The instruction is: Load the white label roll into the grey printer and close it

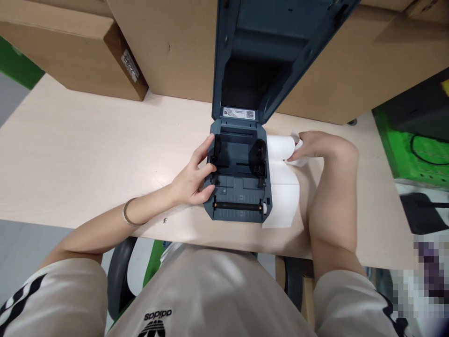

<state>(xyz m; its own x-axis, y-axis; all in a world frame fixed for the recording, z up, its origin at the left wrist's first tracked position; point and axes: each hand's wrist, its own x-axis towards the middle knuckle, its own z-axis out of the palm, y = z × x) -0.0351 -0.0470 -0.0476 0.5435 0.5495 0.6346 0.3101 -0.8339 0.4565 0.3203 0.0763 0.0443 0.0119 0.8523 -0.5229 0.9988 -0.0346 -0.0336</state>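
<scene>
A dark grey label printer [238, 185] stands on the table in front of me, its lid [270, 47] swung up and back. Inside are black roll holders and a black roller [238, 206] near the front. My left hand [194, 180] rests against the printer's left side, fingers spread along its edge. Just right of the printer lies a roll of white label paper [280, 147], with a loose strip [280, 196] unrolled toward me. My right hand [305, 145] has its fingers closed around the roll's right end; some fingertips are hidden.
A large cardboard box [182, 51] stands behind the printer, and a smaller one [77, 51] sits at the back left. Green bins [417, 154] are off the table's right side. The light wooden table [87, 154] ends close to my body.
</scene>
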